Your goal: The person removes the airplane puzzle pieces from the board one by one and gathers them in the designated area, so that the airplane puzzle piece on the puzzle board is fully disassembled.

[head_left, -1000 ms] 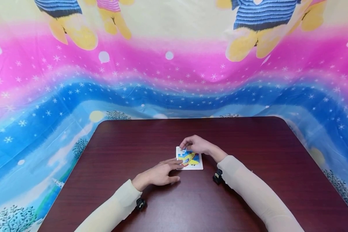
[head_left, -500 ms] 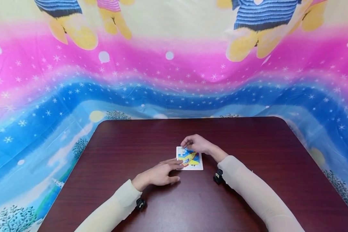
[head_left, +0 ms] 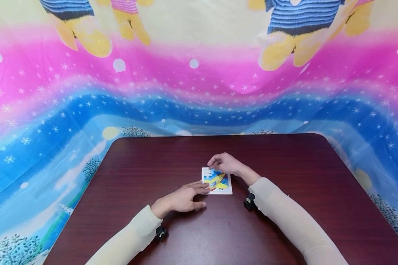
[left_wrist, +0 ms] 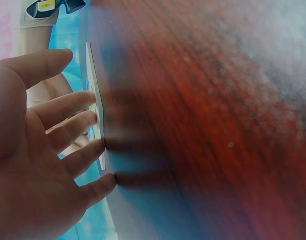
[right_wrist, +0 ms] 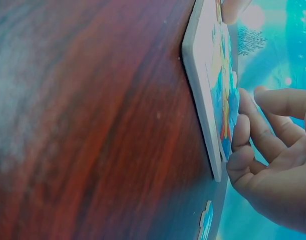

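Note:
A small square jigsaw puzzle (head_left: 225, 191) with a white border lies flat on the table. It pictures a yellow airplane on blue, with a pale bare patch at its upper left. My left hand (head_left: 182, 198) rests its fingertips on the puzzle's left side, fingers fairly straight, thumb on or just above the table. Over the far edge is my right hand (head_left: 229, 164), fingers bent. In the right wrist view, its fingertips (right_wrist: 241, 131) touch a blue puzzle piece (right_wrist: 235, 106) standing slightly proud of the picture; the thumb appears apart from it.
A loose puzzle piece (right_wrist: 206, 222) lies on the table beyond the board in the right wrist view. The dark red-brown table (head_left: 152, 158) ends at a patterned cloth (head_left: 185, 84). Black wrist cameras (head_left: 249, 201) sit under both sleeves.
My right hand has shifted slightly right and away, showing a little more of the puzzle's upper part. The left hand and the board have stayed nearly still.

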